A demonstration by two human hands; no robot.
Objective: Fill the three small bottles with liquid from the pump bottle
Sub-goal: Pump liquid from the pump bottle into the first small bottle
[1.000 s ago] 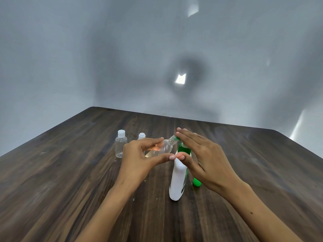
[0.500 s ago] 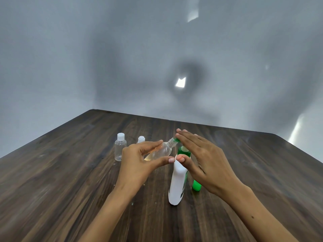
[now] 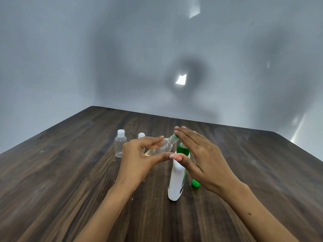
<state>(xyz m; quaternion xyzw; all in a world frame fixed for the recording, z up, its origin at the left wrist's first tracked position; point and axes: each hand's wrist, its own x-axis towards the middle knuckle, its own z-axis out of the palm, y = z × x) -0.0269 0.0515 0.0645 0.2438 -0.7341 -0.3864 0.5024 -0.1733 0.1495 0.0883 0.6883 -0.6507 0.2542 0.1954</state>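
The white pump bottle point(image 3: 176, 179) stands mid-table, the right hand point(image 3: 204, 158) lying flat-fingered on its green pump head point(image 3: 182, 149). The left hand point(image 3: 139, 158) pinches a tilted, uncapped small bottle point(image 3: 161, 147), its mouth at the nozzle. Two capped small bottles point(image 3: 120, 145) stand toward the table's point(image 3: 70, 172) far-left edge; a green cap point(image 3: 195, 183) lies beside the pump bottle.

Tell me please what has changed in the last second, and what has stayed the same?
Nothing clearly changed. The left hand still holds the tilted small bottle with its mouth at the nozzle, and the right hand still rests flat on the pump bottle. Two capped bottles stay behind.
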